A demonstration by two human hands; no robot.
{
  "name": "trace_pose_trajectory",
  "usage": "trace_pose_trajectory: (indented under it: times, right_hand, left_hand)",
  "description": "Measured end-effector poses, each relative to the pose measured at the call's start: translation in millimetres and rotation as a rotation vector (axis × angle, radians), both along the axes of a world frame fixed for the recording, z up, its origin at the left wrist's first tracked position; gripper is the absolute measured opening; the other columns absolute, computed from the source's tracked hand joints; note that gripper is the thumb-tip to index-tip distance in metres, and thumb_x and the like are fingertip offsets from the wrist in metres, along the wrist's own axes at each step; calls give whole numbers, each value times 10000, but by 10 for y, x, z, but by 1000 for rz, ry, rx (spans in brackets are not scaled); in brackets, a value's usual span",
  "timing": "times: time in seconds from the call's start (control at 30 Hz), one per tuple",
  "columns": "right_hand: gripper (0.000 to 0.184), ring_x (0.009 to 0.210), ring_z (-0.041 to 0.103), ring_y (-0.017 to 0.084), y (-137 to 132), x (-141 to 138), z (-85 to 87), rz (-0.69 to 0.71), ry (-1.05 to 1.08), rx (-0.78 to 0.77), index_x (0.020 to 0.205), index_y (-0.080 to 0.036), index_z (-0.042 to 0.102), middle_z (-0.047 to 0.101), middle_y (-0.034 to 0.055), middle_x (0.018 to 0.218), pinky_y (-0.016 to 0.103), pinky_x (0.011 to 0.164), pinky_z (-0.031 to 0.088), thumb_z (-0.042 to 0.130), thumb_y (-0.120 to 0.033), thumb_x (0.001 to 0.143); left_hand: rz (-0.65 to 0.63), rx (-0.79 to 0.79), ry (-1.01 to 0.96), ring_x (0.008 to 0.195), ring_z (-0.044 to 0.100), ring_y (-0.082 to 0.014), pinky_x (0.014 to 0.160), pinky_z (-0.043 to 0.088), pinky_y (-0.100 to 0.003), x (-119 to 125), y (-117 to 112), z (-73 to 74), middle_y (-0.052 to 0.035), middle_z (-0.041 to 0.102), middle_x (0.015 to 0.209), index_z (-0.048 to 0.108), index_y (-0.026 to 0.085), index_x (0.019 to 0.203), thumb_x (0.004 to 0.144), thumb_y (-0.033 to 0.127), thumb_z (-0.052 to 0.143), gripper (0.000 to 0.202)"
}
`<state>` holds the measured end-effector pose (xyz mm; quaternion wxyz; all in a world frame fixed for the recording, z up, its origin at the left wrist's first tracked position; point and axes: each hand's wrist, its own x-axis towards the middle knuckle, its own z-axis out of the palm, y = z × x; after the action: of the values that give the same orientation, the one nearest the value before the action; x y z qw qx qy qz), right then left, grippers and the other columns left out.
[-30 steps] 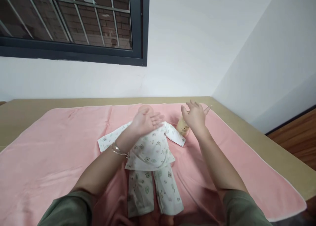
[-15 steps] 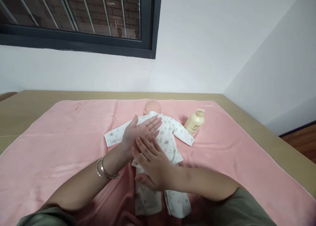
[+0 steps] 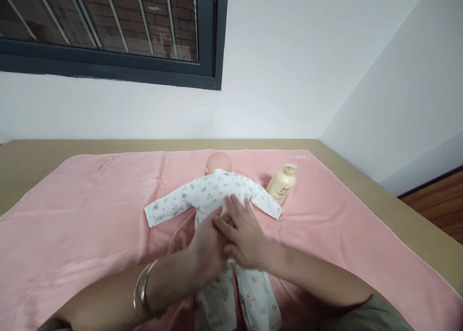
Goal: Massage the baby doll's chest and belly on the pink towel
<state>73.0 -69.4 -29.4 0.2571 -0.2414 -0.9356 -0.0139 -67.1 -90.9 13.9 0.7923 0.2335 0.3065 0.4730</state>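
My left hand (image 3: pixel 208 249), with silver bangles (image 3: pixel 142 285) on its wrist, meets my right hand (image 3: pixel 246 232) palm to palm. The right hand's fingers are stretched and somewhat apart, lying across the left palm and fingers. Motion blurs both hands, and much of the left fingers is hidden. Neither hand shows an object in it. Beneath them lies a baby doll (image 3: pixel 219 162) in a white printed long-sleeved top (image 3: pixel 213 188) and matching trousers (image 3: pixel 255 297). The doll's arms are spread, and my hands cover its middle. Beside its right-hand sleeve is a cream pump bottle (image 3: pixel 282 182).
A pink sheet (image 3: pixel 101 215) with some wrinkles covers most of the wooden table (image 3: pixel 347 181). Behind the table rises a white wall (image 3: pixel 267 80) with a dark-framed barred window (image 3: pixel 213 41) at upper left. A brown wooden panel (image 3: pixel 441 205) shows at the right edge.
My left hand has turned from flat and outstretched to partly covered by the right. Both hands have come lower and nearer each other. The camera view has shifted slightly.
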Motion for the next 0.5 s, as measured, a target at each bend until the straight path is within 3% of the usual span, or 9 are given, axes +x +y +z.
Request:
trace_pose_trajectory:
  times: [0.1,0.2,0.27,0.33,0.37,0.43,0.5]
  right_hand:
    - [661,1467,-20,387,163,92,-6,-214,38,-103,1546,-215,105,56,153,1614,761,1065,83,345,-446,976]
    - [786,1469,-10,375,0,71,5,-107,69,-149,1540,-104,-29,21,215,1601,703,1101,155,357,-467,960]
    - [841,1470,60,360,-142,50,-12,121,43,-120,1538,-77,5,57,232,1595,626,1124,234,424,-484,932]
    - [720,1458,194,306,-158,75,-49,312,21,-67,1534,-141,155,237,184,1572,554,1133,289,460,-388,930]
    - [636,1438,272,269,-100,108,-70,329,38,-49,1515,-180,236,350,150,1532,532,1135,303,453,-311,932]
    - [541,1376,401,225,133,201,-97,176,147,-49,1457,-219,369,512,107,1428,516,1129,325,431,-199,919]
    - [491,1323,474,221,455,287,-72,-89,277,-97,1397,-207,460,544,115,1395,507,1106,362,419,-178,909]
  left_hand:
    - [-71,-112,-18,1245,553,-266,1020,475,-443,110,-140,-17,-74,664,1216,655,270,1137,910,516,384,430]
    - [-118,-92,-35,1294,507,-300,1060,427,-497,33,59,130,-150,638,1249,629,186,1178,901,594,298,593]
    - [88,33,18,1354,442,-283,1098,390,-464,-94,340,227,-163,560,1360,582,163,1230,890,649,270,671]
    - [398,245,102,1418,349,-225,1156,316,-391,-212,622,237,-113,443,1481,522,200,1297,913,636,246,644]
    - [577,336,182,1439,305,-200,1175,282,-366,-250,728,198,-82,392,1520,492,228,1326,931,600,259,591]
    - [796,412,422,1471,213,-188,1204,207,-361,-271,820,45,-41,300,1572,434,268,1374,943,523,366,506]
    - [803,432,621,1482,174,-224,1219,140,-402,-230,746,-162,-55,254,1589,396,266,1405,906,472,511,552]
